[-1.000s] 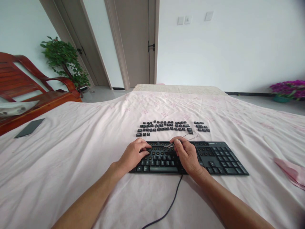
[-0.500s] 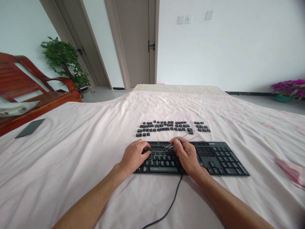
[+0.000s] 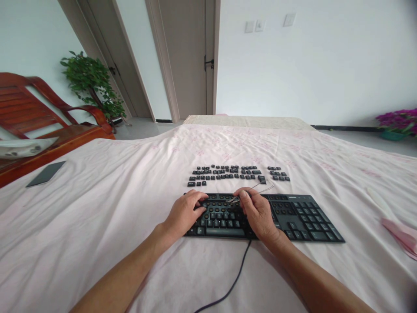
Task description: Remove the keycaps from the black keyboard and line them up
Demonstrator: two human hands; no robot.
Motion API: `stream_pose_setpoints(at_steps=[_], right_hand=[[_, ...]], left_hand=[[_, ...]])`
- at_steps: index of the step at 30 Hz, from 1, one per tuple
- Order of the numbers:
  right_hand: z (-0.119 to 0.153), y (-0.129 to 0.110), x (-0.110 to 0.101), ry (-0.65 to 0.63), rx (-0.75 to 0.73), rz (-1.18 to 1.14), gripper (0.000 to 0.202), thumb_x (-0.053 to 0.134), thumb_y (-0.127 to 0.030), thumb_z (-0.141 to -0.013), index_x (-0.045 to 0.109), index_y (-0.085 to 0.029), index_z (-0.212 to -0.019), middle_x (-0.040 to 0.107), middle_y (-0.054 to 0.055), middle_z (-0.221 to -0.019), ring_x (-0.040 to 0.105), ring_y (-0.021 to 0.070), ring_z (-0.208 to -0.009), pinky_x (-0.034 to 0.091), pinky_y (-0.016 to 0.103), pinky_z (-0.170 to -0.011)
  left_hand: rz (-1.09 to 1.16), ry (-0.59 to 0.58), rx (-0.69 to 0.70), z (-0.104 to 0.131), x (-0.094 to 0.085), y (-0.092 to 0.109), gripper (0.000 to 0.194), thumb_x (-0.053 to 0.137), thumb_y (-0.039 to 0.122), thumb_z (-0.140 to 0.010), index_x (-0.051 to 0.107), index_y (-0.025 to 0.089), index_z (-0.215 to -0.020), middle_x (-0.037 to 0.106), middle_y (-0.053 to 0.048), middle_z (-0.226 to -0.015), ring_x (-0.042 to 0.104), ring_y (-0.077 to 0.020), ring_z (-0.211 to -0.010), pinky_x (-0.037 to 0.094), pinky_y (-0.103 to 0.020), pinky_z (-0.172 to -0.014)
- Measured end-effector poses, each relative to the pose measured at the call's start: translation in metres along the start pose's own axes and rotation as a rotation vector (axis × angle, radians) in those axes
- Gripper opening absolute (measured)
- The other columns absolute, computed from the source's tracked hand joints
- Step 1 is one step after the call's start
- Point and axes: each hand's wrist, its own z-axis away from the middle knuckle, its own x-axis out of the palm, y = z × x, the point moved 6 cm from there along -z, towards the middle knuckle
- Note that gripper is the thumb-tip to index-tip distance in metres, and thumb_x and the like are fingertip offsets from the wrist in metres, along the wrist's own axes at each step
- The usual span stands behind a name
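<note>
A black keyboard (image 3: pixel 295 219) lies on the pink cloth, with many caps gone from its upper rows and round switch tops showing there. My left hand (image 3: pixel 187 211) rests on its left end, thumb and fingers apart, nothing seen between them. In my right hand (image 3: pixel 256 211) is a wire keycap puller (image 3: pixel 265 188), gripped between thumb and fingers. Its near end points down at the upper rows; whether it touches a key is too small to tell. Loose black keycaps (image 3: pixel 222 176) lie in rows just beyond the keyboard.
The keyboard's cable (image 3: pixel 239 274) runs toward me over the tablecloth (image 3: pixel 97 243). A dark flat phone-like object (image 3: pixel 46 174) lies at the left, and a pink cloth piece (image 3: pixel 400 234) at the right. A wooden bench (image 3: pixel 94 115) stands beyond the left edge.
My left thumb and fingers have spread slightly apart over the left keys. The right hand holds the puller almost in place. The whole view has shifted a little.
</note>
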Motion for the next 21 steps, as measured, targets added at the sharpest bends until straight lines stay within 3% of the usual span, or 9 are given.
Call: stream_pose_setpoints(at_steps=[6, 14, 21], right_hand=[[0.0005, -0.0001, 0.0002, -0.006, -0.002, -0.025, 0.037, 0.043, -0.046, -0.095, 0.065, -0.016, -0.094, 0.046, -0.003, -0.058, 0.043, 0.0110, -0.050, 0.034, 0.022, -0.047], [0.0008, -0.0024, -0.0011, 0.002, -0.006, 0.002, 0.037, 0.043, -0.045, -0.095, 0.065, -0.016, -0.094, 0.045, -0.003, -0.056, 0.042, 0.0111, -0.049, 0.035, 0.022, -0.048], [0.0013, -0.0016, -0.0009, 0.002, -0.007, -0.003, 0.037, 0.042, -0.045, -0.095, 0.065, -0.016, -0.093, 0.045, -0.003, -0.056, 0.043, 0.0114, -0.049, 0.035, 0.022, -0.047]], left_hand=[[-0.169, 0.033, -0.002, 0.0021, -0.0011, 0.0008, 0.012, 0.068, 0.025, -0.079, 0.065, 0.021, -0.090, 0.060, -0.001, -0.092, 0.060, -0.0162, -0.083, 0.048, -0.028, -0.075], [-0.287, 0.029, 0.045, 0.0006, 0.0037, 0.0045, 0.009, 0.062, 0.027, -0.086, 0.065, 0.020, -0.091, 0.062, -0.002, -0.093, 0.061, -0.0176, -0.088, 0.048, -0.029, -0.081], [-0.299, -0.042, 0.128, -0.0005, 0.0039, 0.0033, 0.010, 0.058, 0.024, -0.089, 0.064, 0.021, -0.096, 0.062, -0.002, -0.096, 0.061, -0.0161, -0.088, 0.049, -0.028, -0.082]])
